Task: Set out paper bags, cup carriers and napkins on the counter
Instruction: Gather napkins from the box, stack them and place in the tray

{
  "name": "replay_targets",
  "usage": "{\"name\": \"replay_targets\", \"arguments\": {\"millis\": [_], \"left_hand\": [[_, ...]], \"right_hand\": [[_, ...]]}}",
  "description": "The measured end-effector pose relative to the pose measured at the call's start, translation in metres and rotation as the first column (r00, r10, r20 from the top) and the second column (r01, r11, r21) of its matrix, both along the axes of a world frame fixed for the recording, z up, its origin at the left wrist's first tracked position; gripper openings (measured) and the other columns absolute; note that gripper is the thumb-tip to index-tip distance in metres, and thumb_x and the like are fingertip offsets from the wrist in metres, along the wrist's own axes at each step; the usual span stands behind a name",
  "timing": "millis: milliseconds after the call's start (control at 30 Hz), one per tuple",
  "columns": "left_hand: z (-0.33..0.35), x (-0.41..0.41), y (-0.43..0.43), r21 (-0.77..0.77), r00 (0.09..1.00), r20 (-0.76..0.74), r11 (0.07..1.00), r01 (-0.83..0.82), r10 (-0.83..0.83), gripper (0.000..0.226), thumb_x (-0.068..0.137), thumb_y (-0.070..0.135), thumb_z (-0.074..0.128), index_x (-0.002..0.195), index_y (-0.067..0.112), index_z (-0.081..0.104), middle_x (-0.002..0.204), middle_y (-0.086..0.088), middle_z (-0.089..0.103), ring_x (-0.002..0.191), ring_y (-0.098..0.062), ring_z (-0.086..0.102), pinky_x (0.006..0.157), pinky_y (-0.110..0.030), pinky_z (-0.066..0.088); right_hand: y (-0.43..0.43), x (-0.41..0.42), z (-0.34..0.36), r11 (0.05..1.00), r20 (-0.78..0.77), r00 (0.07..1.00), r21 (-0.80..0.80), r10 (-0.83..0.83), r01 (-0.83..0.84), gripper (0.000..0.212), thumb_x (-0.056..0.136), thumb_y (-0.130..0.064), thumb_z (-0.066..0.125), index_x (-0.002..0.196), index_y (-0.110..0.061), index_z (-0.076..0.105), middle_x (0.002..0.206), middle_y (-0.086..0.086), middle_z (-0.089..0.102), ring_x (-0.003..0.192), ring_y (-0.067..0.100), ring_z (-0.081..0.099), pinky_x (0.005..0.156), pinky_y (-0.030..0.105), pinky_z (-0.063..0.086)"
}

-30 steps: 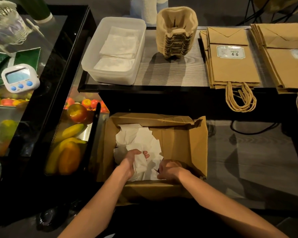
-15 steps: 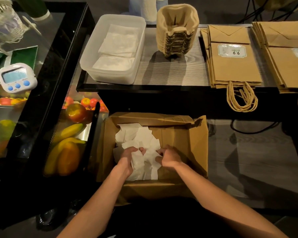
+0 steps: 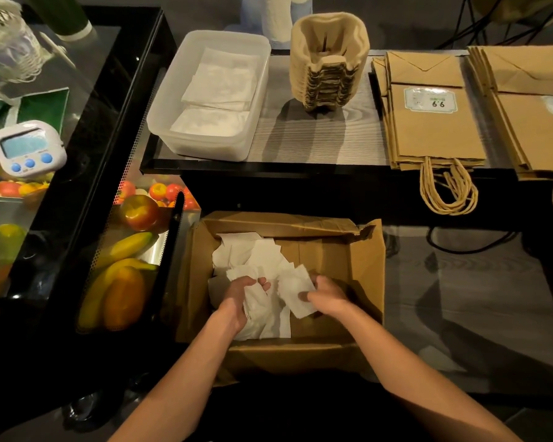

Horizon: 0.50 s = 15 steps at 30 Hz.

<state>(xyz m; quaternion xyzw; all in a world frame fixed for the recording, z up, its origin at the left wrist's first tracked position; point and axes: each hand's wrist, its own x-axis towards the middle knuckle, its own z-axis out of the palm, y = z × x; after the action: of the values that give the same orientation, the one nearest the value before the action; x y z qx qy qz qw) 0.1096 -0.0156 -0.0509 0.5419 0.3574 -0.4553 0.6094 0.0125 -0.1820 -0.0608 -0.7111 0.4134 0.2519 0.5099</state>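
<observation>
- Your left hand is down inside the cardboard box; its fingers are curled round a crumpled bunch of loose white napkins, so that hand has a full grip
- Your right hand is just beside it in the same box; the thumb lies on top of a single napkin sheet and pinches it against the fingers
- The box sits low in front of you, below the front edge of the counter, flaps open; most of the loose napkins lie towards its left side
- Up on the counter, far left, a clear plastic tub holds folded napkins lying flat
- Right of the tub and apart from it, the cup carriers stand nested in one stack
- Further right, the paper bags lie flat in a pile; their twisted handles hang over the front edge; a second stack lies at the far right, partly cut off
- Off to your left, a white timer with blue buttons rests on a glass top; fruit shows in the case beside the box
</observation>
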Motion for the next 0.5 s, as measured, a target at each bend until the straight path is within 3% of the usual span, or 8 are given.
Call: {"name": "replay_targets", "arguments": {"millis": [67,133,200,267,333,400,433,500], "left_hand": [[0.002,0.000,-0.004,-0.013,1.000,0.009,1.000,0.012,-0.012,0.020,0.100,0.012,0.049,0.097,0.004,0.067,0.096,-0.013,0.071,0.086,-0.026,0.067,0.073,-0.038,0.052],[0.006,-0.003,-0.009,-0.049,0.999,0.026,0.998,0.045,-0.044,0.022,0.100,0.010,0.046,0.090,0.005,0.065,0.081,-0.011,0.068,0.077,-0.025,0.064,0.070,-0.036,0.052],[0.009,-0.005,-0.013,-0.080,0.995,0.068,0.994,0.080,-0.074,0.022,0.101,0.014,0.048,0.093,0.005,0.066,0.081,-0.011,0.067,0.076,-0.024,0.064,0.073,-0.035,0.052],[0.012,-0.008,-0.015,-0.129,0.992,0.100,0.987,0.096,-0.083,0.029,0.102,0.028,0.052,0.099,0.006,0.072,0.090,-0.014,0.073,0.080,-0.026,0.069,0.081,-0.037,0.054],[0.012,-0.011,-0.019,-0.158,0.991,0.108,0.983,0.098,-0.081,0.043,0.103,0.044,0.050,0.109,0.009,0.074,0.106,-0.018,0.076,0.094,-0.034,0.071,0.092,-0.045,0.053],[0.014,-0.014,-0.022,-0.201,0.995,0.080,0.977,0.075,-0.060,0.052,0.103,0.054,0.045,0.122,0.012,0.069,0.118,-0.021,0.073,0.109,-0.040,0.068,0.099,-0.052,0.050],[0.015,-0.015,-0.024,-0.213,0.996,0.068,0.975,0.066,-0.053,0.055,0.104,0.055,0.042,0.125,0.011,0.067,0.119,-0.021,0.073,0.111,-0.041,0.067,0.099,-0.052,0.050],[0.014,-0.015,-0.025,-0.212,0.997,0.068,0.976,0.056,-0.042,0.057,0.104,0.056,0.040,0.127,0.010,0.065,0.115,-0.021,0.074,0.107,-0.040,0.068,0.092,-0.050,0.053]], "right_hand": [[-0.012,-0.005,0.003,0.960,0.086,0.967,0.169,-0.242,0.225,0.038,0.096,-0.019,0.068,0.131,-0.021,0.056,0.129,0.000,0.062,0.115,0.020,0.061,0.087,0.032,0.053],[-0.020,-0.008,0.007,0.826,0.139,0.877,0.430,-0.460,0.366,0.039,0.093,-0.017,0.070,0.130,-0.020,0.058,0.131,0.006,0.065,0.116,0.022,0.062,0.090,0.035,0.054],[-0.023,-0.010,0.010,0.675,0.145,0.798,0.633,-0.585,0.379,0.052,0.086,-0.020,0.074,0.134,-0.017,0.055,0.133,0.009,0.063,0.121,0.026,0.061,0.092,0.037,0.054],[-0.019,-0.009,0.013,0.614,0.144,0.790,0.716,-0.596,0.333,0.053,0.084,-0.023,0.074,0.134,-0.018,0.056,0.132,0.009,0.064,0.122,0.025,0.062,0.091,0.036,0.055],[-0.007,-0.004,0.014,0.746,0.171,0.872,0.606,-0.459,0.274,0.043,0.091,-0.024,0.073,0.131,-0.021,0.058,0.131,0.004,0.067,0.117,0.020,0.065,0.092,0.035,0.056],[0.004,0.002,0.012,0.931,0.163,0.955,0.312,-0.246,0.186,0.042,0.092,-0.031,0.073,0.131,-0.024,0.059,0.129,-0.002,0.067,0.114,0.016,0.065,0.092,0.034,0.057],[0.007,0.005,0.011,0.972,0.152,0.973,0.185,-0.174,0.145,0.043,0.092,-0.034,0.073,0.131,-0.025,0.058,0.128,-0.005,0.066,0.114,0.016,0.064,0.091,0.034,0.057],[0.010,0.007,0.010,0.991,0.174,0.979,0.103,-0.106,0.089,0.043,0.092,-0.037,0.072,0.132,-0.027,0.058,0.124,-0.009,0.065,0.113,0.013,0.064,0.087,0.031,0.057]]}}
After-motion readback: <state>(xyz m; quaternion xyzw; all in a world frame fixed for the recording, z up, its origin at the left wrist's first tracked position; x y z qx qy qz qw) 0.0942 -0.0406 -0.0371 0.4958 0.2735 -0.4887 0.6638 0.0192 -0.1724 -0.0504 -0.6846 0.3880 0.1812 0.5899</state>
